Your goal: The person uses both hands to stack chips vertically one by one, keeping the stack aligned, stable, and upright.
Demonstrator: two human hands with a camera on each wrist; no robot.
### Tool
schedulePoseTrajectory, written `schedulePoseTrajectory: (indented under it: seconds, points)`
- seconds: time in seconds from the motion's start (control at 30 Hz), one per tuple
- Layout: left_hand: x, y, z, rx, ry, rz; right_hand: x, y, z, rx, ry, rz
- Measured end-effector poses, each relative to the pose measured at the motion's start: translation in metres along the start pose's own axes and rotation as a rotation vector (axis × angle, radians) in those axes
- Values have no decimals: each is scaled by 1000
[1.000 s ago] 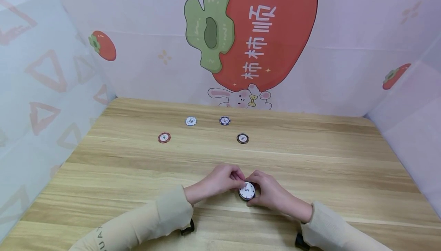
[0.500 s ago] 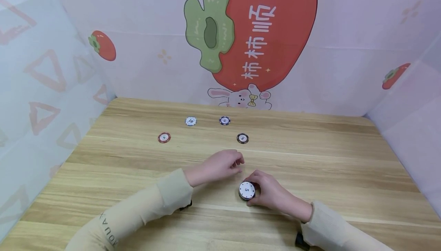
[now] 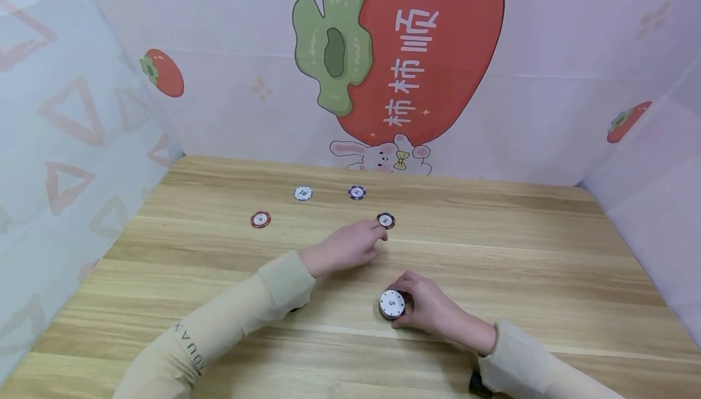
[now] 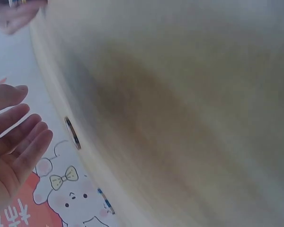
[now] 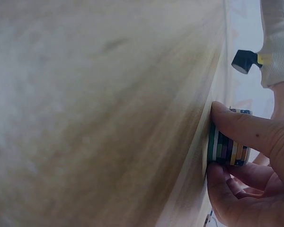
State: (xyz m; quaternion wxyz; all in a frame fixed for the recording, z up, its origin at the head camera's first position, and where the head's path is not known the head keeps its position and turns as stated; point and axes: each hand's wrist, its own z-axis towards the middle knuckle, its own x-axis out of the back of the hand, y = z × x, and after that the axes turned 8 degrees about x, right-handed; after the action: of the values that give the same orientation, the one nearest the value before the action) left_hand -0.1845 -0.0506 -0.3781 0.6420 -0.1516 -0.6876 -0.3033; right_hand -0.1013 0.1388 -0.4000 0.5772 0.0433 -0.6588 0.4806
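My right hand (image 3: 432, 309) grips a stack of poker chips (image 3: 391, 304) that stands on the table, with a white chip marked 5 on top. Colored edges of the stack (image 5: 229, 142) show between thumb and fingers in the right wrist view. My left hand (image 3: 349, 246) is held over the table, its fingertips just short of a black poker chip (image 3: 386, 221) in the head view. In the left wrist view that hand (image 4: 14, 146) has its fingers loosely spread, with nothing between them; a chip (image 4: 72, 133) lies beyond them.
A red chip (image 3: 260, 219), a white chip marked 10 (image 3: 303, 193) and a dark blue chip (image 3: 357, 193) lie flat and apart on the wooden table (image 3: 520, 253). A printed cloth backdrop (image 3: 547, 83) rises behind the table's far edge, with side walls left and right.
My left hand has left the top of the stack and moved away from me, up to the black chip. My right hand stays at the stack.
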Motion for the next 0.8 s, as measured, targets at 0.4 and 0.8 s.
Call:
schedulePoseTrajectory:
  seconds: [0.4,0.8]
  points:
    - [2,-13,19,-7,2,40,-1,0,-1,0,12,11]
    - [-5,-16,34,82,-117,7,-2,0,-1,-11,-2,4]
